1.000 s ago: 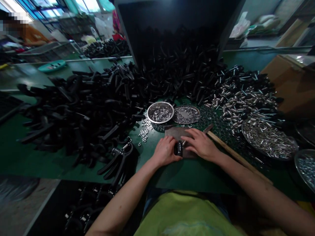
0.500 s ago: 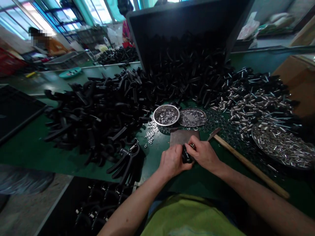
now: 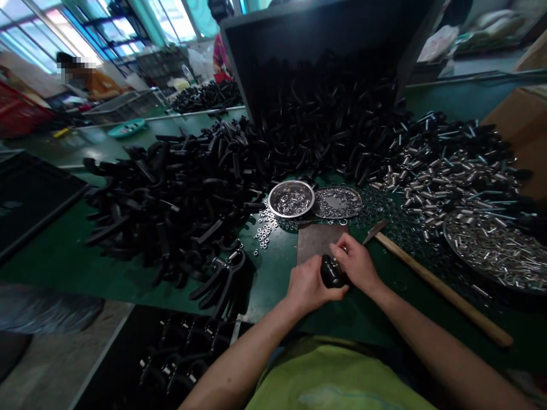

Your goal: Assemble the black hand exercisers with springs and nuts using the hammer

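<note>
My left hand [image 3: 305, 286] is wrapped round a glossy black rounded part [image 3: 331, 274], with the thumb along its near side. Against the part's right side, my right hand [image 3: 355, 263] is closed in a pinch. A small metallic glint shows at its fingertips, but the piece there is too small to name. Just beyond both hands lies a flat metal plate [image 3: 318, 239] on the green table. Past the plate stand a round steel bowl [image 3: 291, 215] of small metal pieces and an oval metal tray [image 3: 337, 216] holding rings.
A wooden-handled hammer [image 3: 444, 290] lies to the right. Behind it are a dish of metal pins [image 3: 496, 250] and a heap of springs and bolts [image 3: 448, 176]. Black handle-like parts [image 3: 171, 199] cover the left, with a large black bin [image 3: 325, 40] behind. Co-workers sit across the room.
My right fingers have shifted up and right on the black part, exposing more of its glossy surface. My left hand keeps its hold. The whole view has shifted slightly.
</note>
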Motion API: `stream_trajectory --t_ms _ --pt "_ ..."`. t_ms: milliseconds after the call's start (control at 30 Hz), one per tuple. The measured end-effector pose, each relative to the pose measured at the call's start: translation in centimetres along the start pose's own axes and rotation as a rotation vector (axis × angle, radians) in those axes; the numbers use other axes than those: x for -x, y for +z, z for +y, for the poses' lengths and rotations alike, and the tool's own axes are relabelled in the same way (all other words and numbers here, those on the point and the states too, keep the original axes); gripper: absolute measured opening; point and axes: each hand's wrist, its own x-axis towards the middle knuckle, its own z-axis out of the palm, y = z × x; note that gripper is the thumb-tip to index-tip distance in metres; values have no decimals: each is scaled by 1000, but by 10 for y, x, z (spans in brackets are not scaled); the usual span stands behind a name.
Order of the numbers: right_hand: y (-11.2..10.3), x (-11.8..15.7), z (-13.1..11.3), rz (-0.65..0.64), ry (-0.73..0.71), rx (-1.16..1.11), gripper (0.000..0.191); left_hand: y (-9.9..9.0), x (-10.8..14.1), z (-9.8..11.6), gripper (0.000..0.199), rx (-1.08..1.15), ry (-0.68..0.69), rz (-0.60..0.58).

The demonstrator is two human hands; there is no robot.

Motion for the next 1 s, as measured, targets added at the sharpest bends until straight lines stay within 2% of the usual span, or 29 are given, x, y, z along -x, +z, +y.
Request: stream_trajectory --t_ms 67,133,200,267,367,433,500,567,633,667,733,900,933,1000 --pt "2 3 5 -22 145 -274 28 3 4 4 49 130 12 27" --pt "0 4 6 -44 197 -401 30 6 6 5 48 189 30 59" --pt "-7 1 5 -106 143 -350 29 8 6 4 49 152 61 88" --pt "-15 -6 3 -246 83 -270 30 9 5 0 51 81 104 103" --pt "-24 -17 -1 -496 130 -290 29 6 2 -4 53 -5 143 103" --pt "-23 -20 -4 -538 153 -258 24 4 0 -5 53 -51 134 89" --pt "-19 -18 -9 -419 72 -66 20 3 -1 -4 52 -97 99 60" --pt "-13 -12 -14 -231 -25 231 17 3 -3 -2 50 -156 52 21" --pt "-8 -5 -17 -84 -49 477 11 4 -5 0 48 -214 17 -6" --pt "-7 -2 -17 -38 -39 527 9 5 -6 1 47 -228 10 -10" --pt "-5 3 -14 9 -19 453 11 6 -5 2 47 -204 15 2" --pt "-3 8 -3 12 98 -117 23 10 2 2 53 10 64 36" --pt "-4 9 -3 10 108 -150 23 11 2 3 53 30 63 36" --pt "-5 8 -5 39 79 -47 22 11 2 5 53 25 51 24"
